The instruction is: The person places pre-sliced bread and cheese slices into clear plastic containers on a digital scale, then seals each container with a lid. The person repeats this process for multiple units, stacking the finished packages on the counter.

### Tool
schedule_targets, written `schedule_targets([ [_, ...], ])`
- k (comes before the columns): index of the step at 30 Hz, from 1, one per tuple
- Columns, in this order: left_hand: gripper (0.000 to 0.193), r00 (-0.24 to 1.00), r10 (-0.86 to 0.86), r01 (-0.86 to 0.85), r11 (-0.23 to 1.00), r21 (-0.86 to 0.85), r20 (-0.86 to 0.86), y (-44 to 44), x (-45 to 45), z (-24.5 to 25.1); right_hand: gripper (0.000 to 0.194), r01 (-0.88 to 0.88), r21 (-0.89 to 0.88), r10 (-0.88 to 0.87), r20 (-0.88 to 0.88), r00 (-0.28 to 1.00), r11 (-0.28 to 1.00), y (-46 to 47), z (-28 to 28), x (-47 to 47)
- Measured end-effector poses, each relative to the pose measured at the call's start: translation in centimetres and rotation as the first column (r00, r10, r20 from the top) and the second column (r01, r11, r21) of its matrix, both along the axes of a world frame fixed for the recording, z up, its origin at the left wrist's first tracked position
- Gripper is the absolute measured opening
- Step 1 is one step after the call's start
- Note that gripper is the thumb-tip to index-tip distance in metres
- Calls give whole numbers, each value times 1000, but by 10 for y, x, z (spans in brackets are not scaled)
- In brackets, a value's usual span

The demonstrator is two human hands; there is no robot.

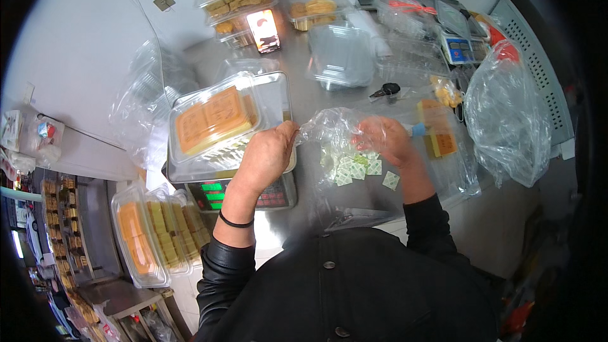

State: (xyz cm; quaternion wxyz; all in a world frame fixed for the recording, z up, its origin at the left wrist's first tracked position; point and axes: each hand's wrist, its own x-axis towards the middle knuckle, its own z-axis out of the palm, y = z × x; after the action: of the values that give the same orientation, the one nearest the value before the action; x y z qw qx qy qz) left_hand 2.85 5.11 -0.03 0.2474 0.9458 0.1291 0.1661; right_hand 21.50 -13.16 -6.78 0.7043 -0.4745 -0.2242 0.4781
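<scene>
Between my two hands stretches a clear plastic bag (pixel 327 121). My left hand (pixel 271 154) pinches its left end beside the digital scale. The fingers of my right hand (pixel 387 140) are behind or inside the clear film, so their exact grip is partly veiled. Below the bag lie several small white-and-green printed packets (pixel 358 168), some seen through plastic. On the scale's metal pan (pixel 280 99) rests a clear clamshell container (pixel 216 118) with orange-topped sponge cake (pixel 213 116) inside. The scale's green display (pixel 212 194) is lit.
Filled pastry boxes (pixel 237 0) are stacked at the back, a lit phone (pixel 263 31) leaning there. Empty clear containers (pixel 341 54) stand mid-table, with keys (pixel 385 90) nearby. Cake pieces (pixel 439 137) and a large plastic bag (pixel 506 114) lie right. More cake boxes (pixel 137 237) stand at left.
</scene>
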Motion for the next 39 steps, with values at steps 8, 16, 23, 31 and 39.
schedule_targets([
  [8, 13, 980, -142, 135, 989, -57, -138, -8, 11, -7, 26, -106, -91, 117, 119, 986, 990, -17, -17, -10],
  [16, 31, 916, 357, -397, 873, 283, 183, 97, -42, -2, 21, 745, -258, 406, 914, -18, 615, -20, -37, 43],
  [23, 48, 676, 716, -647, 690, 325, -174, 138, -79, -25, 30, -92, -126, 139, 440, 887, 988, 90, 31, -34],
  [31, 50, 745, 636, -558, 759, 335, -201, 146, -89, -42, 32, -159, -313, 267, 340, 902, 936, 172, 33, -92],
  [39, 47, 783, 622, -620, 775, 123, 22, 176, -97, -55, 31, -190, -307, 300, 364, 882, 933, 171, 28, -84],
])
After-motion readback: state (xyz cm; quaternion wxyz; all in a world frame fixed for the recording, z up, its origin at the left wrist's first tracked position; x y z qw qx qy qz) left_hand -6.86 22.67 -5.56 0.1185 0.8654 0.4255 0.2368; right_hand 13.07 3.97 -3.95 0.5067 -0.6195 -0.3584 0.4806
